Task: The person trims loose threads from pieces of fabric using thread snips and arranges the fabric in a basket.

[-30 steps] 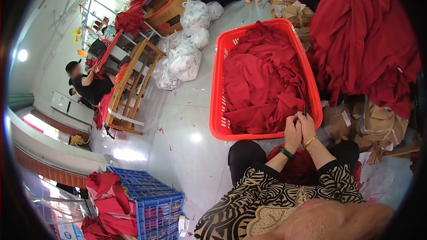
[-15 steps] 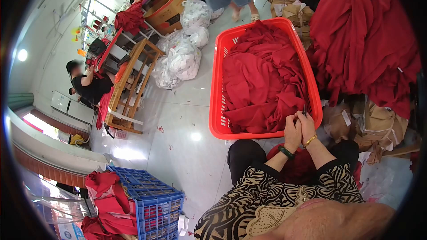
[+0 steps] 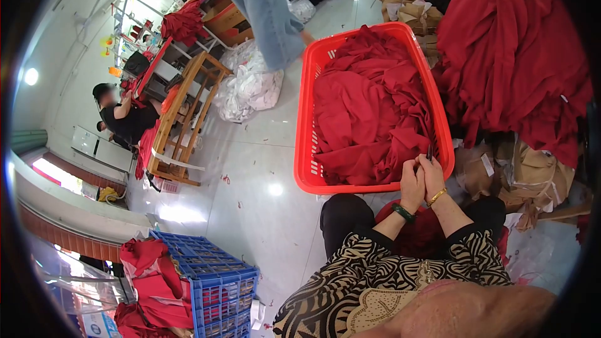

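My left hand (image 3: pixel 412 186) and my right hand (image 3: pixel 432 177) are close together at the near right corner of a red plastic basket (image 3: pixel 302 144). Crumpled red cloth (image 3: pixel 357 103) fills the basket. From my right hand's closed fingers a small dark pointed tool (image 3: pixel 429 151) sticks up; its kind is too small to tell. My left hand's fingers are curled in beside the right ones, and whatever they hold is hidden. More red cloth (image 3: pixel 416 231) lies between my knees, below my wrists.
A big red cloth heap (image 3: pixel 510 56) and brown wrapped bundles (image 3: pixel 541 178) stand to the right. At lower left is a blue crate (image 3: pixel 222 300) with red cloth. A person in jeans (image 3: pixel 266 19) is beyond the basket; another person (image 3: pixel 122 116) sits near a wooden rack (image 3: pixel 181 125).
The person in jeans has moved left, now in front of the white plastic bags. My hands have stayed nearly in place at the basket's corner.
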`<state>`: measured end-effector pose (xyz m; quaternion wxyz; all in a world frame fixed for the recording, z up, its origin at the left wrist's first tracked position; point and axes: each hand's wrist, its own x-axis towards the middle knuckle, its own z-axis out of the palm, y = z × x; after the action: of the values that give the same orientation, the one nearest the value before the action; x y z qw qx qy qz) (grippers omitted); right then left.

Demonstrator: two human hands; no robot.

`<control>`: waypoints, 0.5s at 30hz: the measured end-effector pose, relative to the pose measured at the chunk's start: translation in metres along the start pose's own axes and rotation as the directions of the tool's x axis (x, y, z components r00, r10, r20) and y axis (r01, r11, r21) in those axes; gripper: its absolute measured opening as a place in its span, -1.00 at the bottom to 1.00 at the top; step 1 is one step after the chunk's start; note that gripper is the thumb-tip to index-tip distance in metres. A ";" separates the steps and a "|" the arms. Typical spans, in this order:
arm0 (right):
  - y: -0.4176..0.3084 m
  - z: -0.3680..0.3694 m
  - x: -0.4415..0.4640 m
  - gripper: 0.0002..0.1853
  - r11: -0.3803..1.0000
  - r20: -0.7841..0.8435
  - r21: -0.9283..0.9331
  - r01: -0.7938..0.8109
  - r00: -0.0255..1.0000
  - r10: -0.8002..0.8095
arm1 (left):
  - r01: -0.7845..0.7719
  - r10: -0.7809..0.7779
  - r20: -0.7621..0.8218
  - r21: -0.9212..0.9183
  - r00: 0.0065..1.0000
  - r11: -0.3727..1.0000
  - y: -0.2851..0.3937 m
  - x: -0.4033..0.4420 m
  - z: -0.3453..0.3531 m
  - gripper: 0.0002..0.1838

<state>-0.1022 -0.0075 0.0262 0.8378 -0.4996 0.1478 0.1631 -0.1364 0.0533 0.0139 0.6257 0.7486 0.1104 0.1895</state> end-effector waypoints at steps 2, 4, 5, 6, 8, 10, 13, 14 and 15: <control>-0.003 0.003 -0.003 -0.88 1.000 -0.014 -0.002 0.001 1.000 -0.001 | 0.001 -0.001 -0.004 0.003 1.000 1.000 -0.001 0.000 0.000 -0.73; -0.005 0.006 -0.004 -0.88 1.000 -0.027 0.004 0.002 1.000 -0.002 | 0.000 0.000 -0.008 0.000 1.000 1.000 0.000 0.000 0.000 -0.73; -0.004 0.005 -0.004 -0.87 1.000 -0.025 0.001 0.004 1.000 -0.004 | 0.004 -0.004 -0.004 0.001 1.000 1.000 0.001 0.000 0.000 -0.73; -0.004 0.005 -0.003 -0.87 1.000 -0.023 -0.003 0.007 1.000 -0.007 | 0.008 -0.008 0.000 0.001 1.000 1.000 0.000 -0.001 0.000 -0.72; -0.001 0.003 -0.001 -0.87 1.000 -0.017 0.004 0.008 1.000 -0.008 | 0.013 -0.013 0.003 0.004 1.000 1.000 -0.002 0.000 0.000 -0.72; 0.001 0.001 0.001 -0.87 1.000 -0.008 0.020 0.005 1.000 -0.005 | 0.016 -0.016 0.000 0.008 1.000 1.000 -0.006 0.001 0.001 -0.72; 0.001 0.002 0.000 -0.87 1.000 -0.013 0.012 0.005 1.000 -0.005 | 0.035 -0.035 0.012 0.007 0.999 0.999 -0.004 0.000 0.000 -0.71; 0.001 0.002 0.000 -0.87 1.000 -0.015 0.015 0.003 1.000 -0.002 | 0.029 -0.029 0.016 0.020 0.999 0.999 -0.002 0.000 -0.001 -0.73; 0.000 0.003 0.000 -0.88 1.000 -0.018 0.017 0.001 1.000 0.000 | 0.022 -0.023 0.020 0.034 1.000 0.999 0.000 0.000 -0.001 -0.75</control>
<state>-0.1019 -0.0048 0.0270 0.8407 -0.4939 0.1566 0.1571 -0.1366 0.0548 0.0140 0.6162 0.7596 0.1158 0.1730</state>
